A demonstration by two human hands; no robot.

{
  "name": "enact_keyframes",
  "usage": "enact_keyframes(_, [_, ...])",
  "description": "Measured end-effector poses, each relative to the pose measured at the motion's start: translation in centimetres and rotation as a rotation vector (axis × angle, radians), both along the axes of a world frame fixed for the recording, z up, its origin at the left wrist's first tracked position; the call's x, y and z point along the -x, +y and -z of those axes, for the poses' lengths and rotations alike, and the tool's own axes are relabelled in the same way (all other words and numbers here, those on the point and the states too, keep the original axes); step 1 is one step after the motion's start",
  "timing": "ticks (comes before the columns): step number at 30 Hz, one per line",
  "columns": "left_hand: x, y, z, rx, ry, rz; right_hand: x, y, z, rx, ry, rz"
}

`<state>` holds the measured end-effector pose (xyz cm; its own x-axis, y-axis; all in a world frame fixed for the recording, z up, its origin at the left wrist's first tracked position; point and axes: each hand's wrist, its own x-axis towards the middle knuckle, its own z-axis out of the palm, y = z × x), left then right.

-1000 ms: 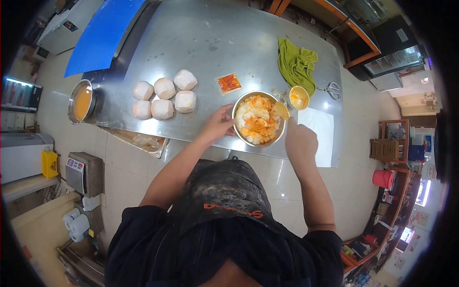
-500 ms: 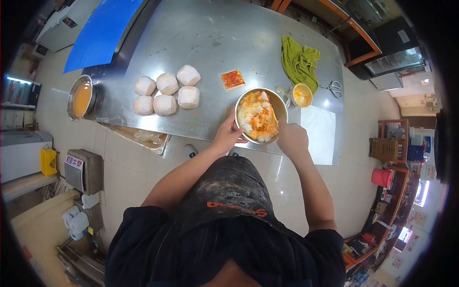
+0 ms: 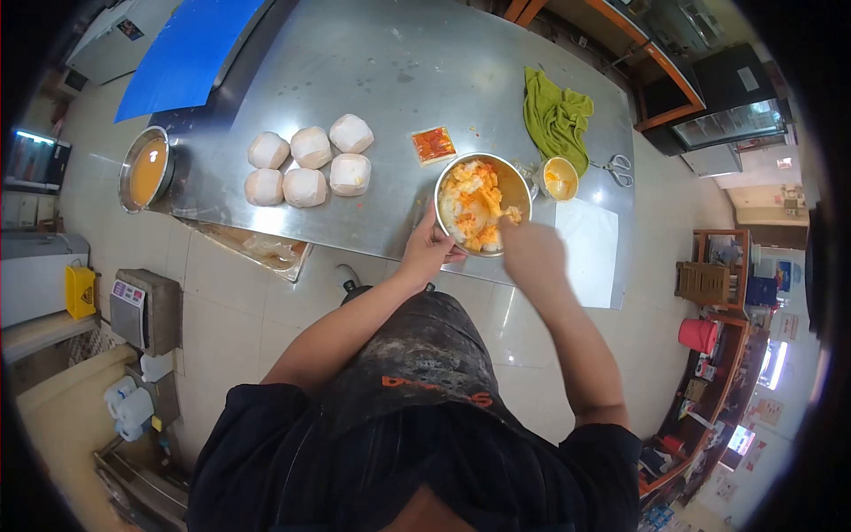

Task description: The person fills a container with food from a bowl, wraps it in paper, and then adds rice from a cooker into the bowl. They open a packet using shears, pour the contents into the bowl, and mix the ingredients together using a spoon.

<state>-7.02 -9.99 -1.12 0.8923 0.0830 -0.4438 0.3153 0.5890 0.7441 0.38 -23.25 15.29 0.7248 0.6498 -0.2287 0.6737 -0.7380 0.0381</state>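
Observation:
A metal bowl (image 3: 526,202) with a white and orange mixture (image 3: 475,197) sits at the steel table's near edge. My left hand (image 3: 427,251) grips its left rim, thumb near the rim and fingers around the side. Over the bowl's right edge, my right hand (image 3: 534,253) is closed, slightly blurred; whatever it holds is hidden. Beyond the bowl lies a small square packet (image 3: 433,144) with red-orange contents. A small yellow cup (image 3: 560,180) stands to the right, beside a green cloth (image 3: 557,115).
Several pale wrapped round pieces (image 3: 304,188) stand left of the bowl. A basin of orange liquid (image 3: 149,173) is at the far left, near a blue sheet (image 3: 182,62). Scissors (image 3: 620,170) and a white sheet (image 3: 587,253) lie on the right.
My right hand has moved slightly left and down over the bowl. The mixture has shifted, with more of it gathered toward the upper part. My left hand still holds the rim.

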Motion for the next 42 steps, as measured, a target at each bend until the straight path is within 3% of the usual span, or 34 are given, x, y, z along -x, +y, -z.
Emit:
enact_keyframes(1, [0.0, 0.0, -0.3, 0.001, 0.001, -0.009, -0.3, 0.0, -1.8, 0.029, -0.02, 0.039])
enact_keyframes(4, [0.2, -0.5, -0.7, -0.001, 0.006, -0.031, 1.1, 0.4, 2.2, 0.035, 0.027, -0.123])
enact_keyframes(7, [-0.7, -0.5, -0.3, -0.012, -0.029, -0.073, 0.1, 0.7, 4.9, 0.064, 0.027, -0.099])
enact_keyframes(11, [-0.6, -0.9, 0.2, -0.018, -0.031, -0.102, 0.3, 0.2, -1.2, 0.026, -0.047, -0.068])
enact_keyframes(12, [-0.5, -0.9, 0.3, -0.027, -0.015, -0.109, 1.0, 0.5, -0.5, -0.006, -0.063, 0.02])
enact_keyframes(14, [-0.3, -1.4, 0.2, -0.081, -0.014, -0.118, 1.7, -0.2, 6.8, -0.01, -0.056, -0.055])
enact_keyframes(16, [-0.6, -1.3, -0.2, -0.117, -0.008, -0.118, 1.7, 0.1, 7.7, -0.001, -0.043, -0.071])
enact_keyframes(17, [-0.7, -1.3, -0.3, -0.121, 0.006, -0.123, 0.5, -0.4, 7.3, 0.001, -0.048, -0.055])
enact_keyframes(20, [0.2, -1.7, -0.5, -0.028, 0.021, -0.146, 0.6, 0.4, -2.0, 0.002, -0.054, -0.024])
enact_keyframes(23, [-0.1, -1.5, -0.5, -0.045, 0.005, -0.14, 2.1, 0.3, 3.5, 0.054, -0.015, -0.172])
enact_keyframes(24, [0.2, -1.7, -0.4, -0.071, 0.009, -0.129, 2.1, 0.2, 5.7, 0.017, -0.02, -0.111])
enact_keyframes(27, [0.0, -2.1, 0.4, -0.026, -0.024, -0.158, -1.7, -1.0, 4.6, 0.034, -0.1, -0.153])
enact_keyframes(29, [0.1, -2.1, 0.0, -0.024, 0.012, -0.155, -1.4, -0.2, -1.1, 0.064, -0.086, -0.027])
enact_keyframes(31, [0.0, -1.9, -0.1, -0.035, 0.026, -0.159, -1.0, 0.0, -0.3, 0.085, -0.096, 0.039])
enact_keyframes(33, [0.1, -2.2, -0.1, -0.052, 0.022, -0.153, -0.6, -0.2, 5.9, 0.096, -0.05, -0.027])
enact_keyframes(35, [-0.1, -1.9, 0.3, -0.036, 0.018, -0.144, -1.0, -0.3, 6.9, 0.089, -0.038, -0.065])
enact_keyframes(37, [0.0, -1.7, 0.2, -0.036, 0.013, -0.147, -1.4, -0.6, 2.4, 0.08, -0.04, -0.08])
enact_keyframes(39, [0.0, -1.5, -0.7, -0.054, -0.003, -0.141, -1.3, -0.3, -2.2, 0.106, -0.023, 0.078])
enact_keyframes(42, [-0.2, -1.9, 0.2, -0.074, -0.032, -0.153, -1.5, -1.8, 5.1, 0.089, -0.061, 0.01])
